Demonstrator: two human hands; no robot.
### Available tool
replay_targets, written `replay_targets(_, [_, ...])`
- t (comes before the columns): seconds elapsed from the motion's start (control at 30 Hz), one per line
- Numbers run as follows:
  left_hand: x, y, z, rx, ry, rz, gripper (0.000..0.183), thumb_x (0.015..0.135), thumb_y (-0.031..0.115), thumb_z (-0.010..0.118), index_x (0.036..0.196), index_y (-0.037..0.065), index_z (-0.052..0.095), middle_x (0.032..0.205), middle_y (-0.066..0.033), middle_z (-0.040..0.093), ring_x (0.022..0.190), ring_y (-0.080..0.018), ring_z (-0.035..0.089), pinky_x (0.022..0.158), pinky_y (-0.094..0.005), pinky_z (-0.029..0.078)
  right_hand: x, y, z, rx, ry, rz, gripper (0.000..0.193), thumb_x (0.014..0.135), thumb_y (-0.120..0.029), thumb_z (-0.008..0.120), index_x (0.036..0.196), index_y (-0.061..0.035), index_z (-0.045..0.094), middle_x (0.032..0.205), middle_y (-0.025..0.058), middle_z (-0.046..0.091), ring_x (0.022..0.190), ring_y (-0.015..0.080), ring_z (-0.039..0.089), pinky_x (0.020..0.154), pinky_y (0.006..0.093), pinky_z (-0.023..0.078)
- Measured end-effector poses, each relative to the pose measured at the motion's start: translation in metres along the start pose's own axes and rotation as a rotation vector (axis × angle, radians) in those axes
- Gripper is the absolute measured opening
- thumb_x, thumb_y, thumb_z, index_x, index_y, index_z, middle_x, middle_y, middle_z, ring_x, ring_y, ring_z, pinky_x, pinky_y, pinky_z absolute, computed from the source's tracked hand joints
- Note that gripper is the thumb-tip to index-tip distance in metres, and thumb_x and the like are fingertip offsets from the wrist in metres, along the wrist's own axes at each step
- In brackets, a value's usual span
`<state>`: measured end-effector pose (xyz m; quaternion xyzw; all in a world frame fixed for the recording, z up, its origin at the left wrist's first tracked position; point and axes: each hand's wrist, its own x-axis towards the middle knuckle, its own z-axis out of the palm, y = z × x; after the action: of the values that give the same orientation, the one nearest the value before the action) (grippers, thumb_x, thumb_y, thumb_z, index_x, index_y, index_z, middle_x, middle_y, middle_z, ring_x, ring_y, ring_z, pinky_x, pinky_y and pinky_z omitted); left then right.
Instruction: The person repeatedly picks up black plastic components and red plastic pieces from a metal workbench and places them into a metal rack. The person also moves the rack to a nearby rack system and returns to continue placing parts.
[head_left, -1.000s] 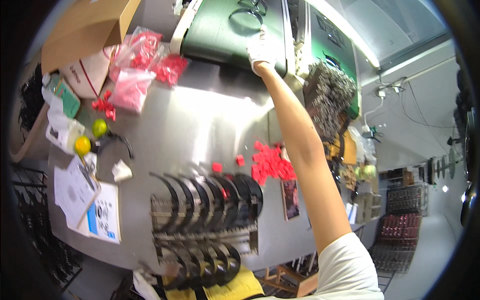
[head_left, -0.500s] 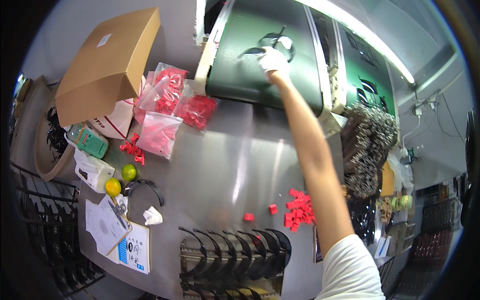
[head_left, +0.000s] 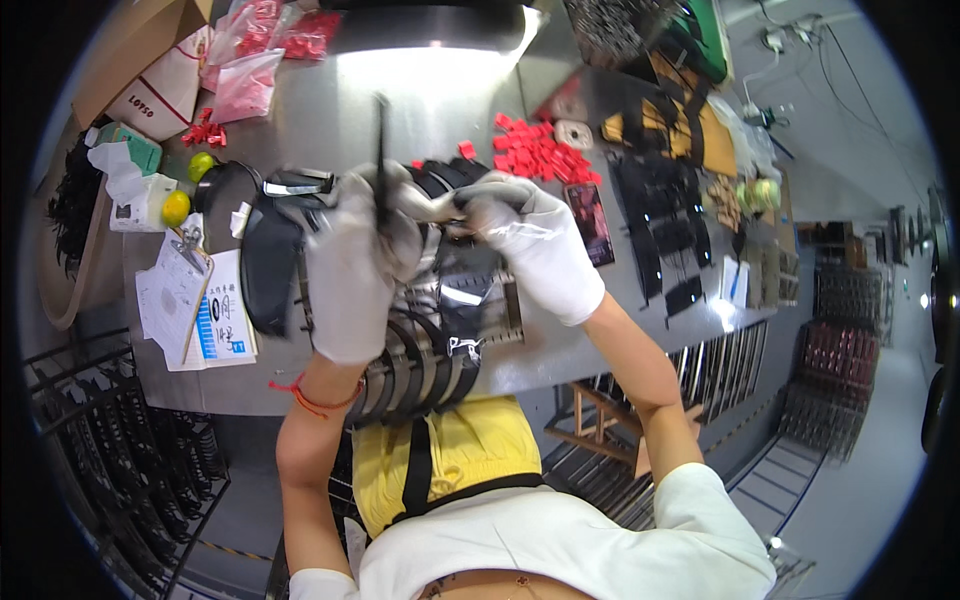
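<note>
Both my hands wear whitish gloves and meet over the middle of the table, smeared by motion. My left hand (head_left: 350, 275) is closed on a thin black curved band (head_left: 382, 140), which sticks up blurred from its fingers. Close beside it, my right hand (head_left: 545, 245) has its fingers curled at a dark strip; what they grip is not clear. Below the hands, several black curved bands (head_left: 400, 375) stand in a row on a rack. A wide black curved piece (head_left: 270, 260) is left of my left hand, partly blurred.
A heap of red clips (head_left: 540, 150) lies beyond my right hand, near a white roll (head_left: 573, 135). A dark phone-like slab (head_left: 590, 222) is right of it. At left are a clipboard (head_left: 170, 290), a booklet (head_left: 225, 310), an orange fruit (head_left: 175, 208) and bags of red parts (head_left: 247, 85).
My right hand has come back from the black bands on the green conveyor belt to the table's middle. My left hand has come into view. The view has tipped down toward my body.
</note>
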<state>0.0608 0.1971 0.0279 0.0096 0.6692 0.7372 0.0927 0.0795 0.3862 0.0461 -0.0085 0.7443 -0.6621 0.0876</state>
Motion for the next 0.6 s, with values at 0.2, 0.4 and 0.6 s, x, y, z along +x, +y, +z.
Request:
replay_targets(0.2, [-0.101, -0.015, -0.036, 0.038, -0.017, -0.275, 0.042, 0.105, 0.041, 0.047, 0.124, 0.007, 0.061, 0.099, -0.0018, 0.067, 0.077, -0.0051, 0.062, 0.064, -0.0195, 0.050, -0.109, 0.089, -0.030, 0.004, 0.127, 0.496, 0.038, 0.098, -0.032, 0.060, 0.122, -0.0015, 0.062, 0.099, 0.0016, 0.067, 0.084, 0.0111, 0.060, 0.078, 0.0300, 0.051])
replay_targets(0.4, [-0.144, -0.011, -0.058, 0.398, 0.068, -0.372, 0.037, 0.106, 0.034, 0.047, 0.111, 0.004, 0.069, 0.074, 0.0056, 0.056, 0.057, -0.0021, 0.039, 0.050, -0.0203, 0.031, -0.129, 0.148, 0.002, -0.626, 0.111, 0.367, 0.033, 0.097, -0.034, 0.049, 0.108, -0.0060, 0.062, 0.089, 0.0238, 0.068, 0.086, 0.0435, 0.065, 0.077, 0.0504, 0.049])
replay_targets(0.6, [-0.165, -0.006, -0.066, 0.477, 0.063, -0.185, 0.033, 0.104, 0.031, 0.053, 0.108, 0.004, 0.071, 0.073, 0.0080, 0.054, 0.057, -0.0007, 0.039, 0.051, -0.0190, 0.030, -0.102, 0.136, 0.018, -0.990, -0.048, 0.180, 0.038, 0.100, -0.034, 0.042, 0.099, -0.0014, 0.062, 0.083, 0.0212, 0.070, 0.081, 0.0407, 0.068, 0.076, 0.0503, 0.053])
